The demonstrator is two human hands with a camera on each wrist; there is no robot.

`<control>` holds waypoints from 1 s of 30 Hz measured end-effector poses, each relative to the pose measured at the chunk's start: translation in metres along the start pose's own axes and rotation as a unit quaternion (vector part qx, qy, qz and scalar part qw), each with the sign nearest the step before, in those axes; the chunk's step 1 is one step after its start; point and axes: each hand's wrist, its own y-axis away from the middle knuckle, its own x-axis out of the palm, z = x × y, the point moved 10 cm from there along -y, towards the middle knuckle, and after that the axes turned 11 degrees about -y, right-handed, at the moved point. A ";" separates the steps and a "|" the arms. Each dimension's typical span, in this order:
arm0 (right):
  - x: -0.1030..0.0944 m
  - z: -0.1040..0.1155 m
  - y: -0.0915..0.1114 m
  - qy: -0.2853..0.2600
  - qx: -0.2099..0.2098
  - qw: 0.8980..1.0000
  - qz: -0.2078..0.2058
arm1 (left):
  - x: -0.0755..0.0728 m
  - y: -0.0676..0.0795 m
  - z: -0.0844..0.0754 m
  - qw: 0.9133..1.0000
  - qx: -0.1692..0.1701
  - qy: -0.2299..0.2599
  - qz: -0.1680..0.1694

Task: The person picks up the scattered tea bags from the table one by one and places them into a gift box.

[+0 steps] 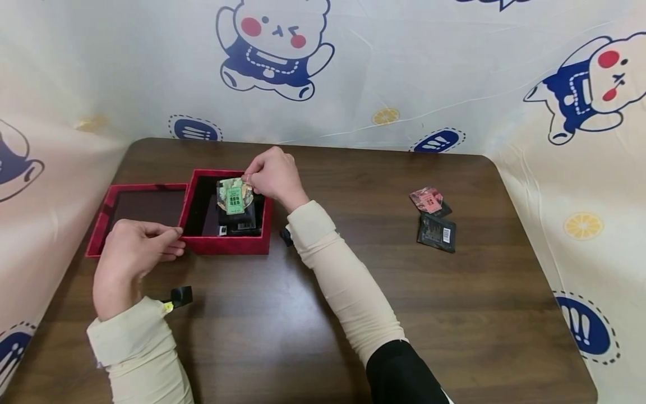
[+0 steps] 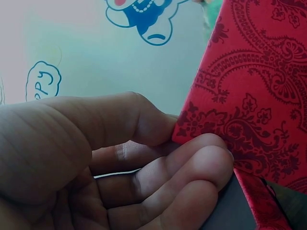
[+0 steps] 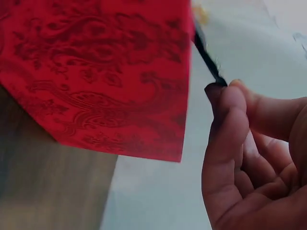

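A red patterned box (image 1: 232,246) stands at the left of the table, its dark inside facing up. My left hand (image 1: 133,247) pinches the box's front left corner between thumb and fingers, as the left wrist view shows close up. Over the box opening, my right hand (image 1: 276,175) pinches the upper right corner of a tea sachet (image 1: 235,201) with a green label on black. Beneath that sachet, more black sachets (image 1: 247,226) lie in the box, partly hidden. In the right wrist view the held sachet (image 3: 207,56) appears edge-on beside the red wall.
The red lid (image 1: 146,210) lies upturned against the box's left side, partly behind my left hand. Several sachets lie at the right of the brown table (image 1: 348,292): a pink-labelled one (image 1: 427,200) overlapping a dark one, and a black one (image 1: 437,232) with a barcode. A printed curtain (image 1: 378,67) surrounds the table.
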 end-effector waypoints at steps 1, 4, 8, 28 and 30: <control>0.002 0.004 0.001 0.038 -0.013 0.999 -0.003 | 0.000 0.000 0.000 1.000 0.000 -0.001 0.001; 0.010 0.013 0.004 0.130 -0.037 0.991 -0.011 | 0.001 0.000 0.000 1.000 -0.003 -0.003 0.001; 0.018 0.018 0.008 0.181 -0.043 0.982 -0.015 | 0.001 0.000 -0.001 1.000 -0.004 -0.003 0.002; 0.010 0.012 0.014 0.158 -0.043 0.986 -0.017 | 0.003 0.000 0.001 1.000 -0.005 0.007 0.003; 0.004 0.012 0.016 0.144 -0.049 0.988 -0.022 | 0.004 0.000 0.000 1.000 -0.004 0.005 0.006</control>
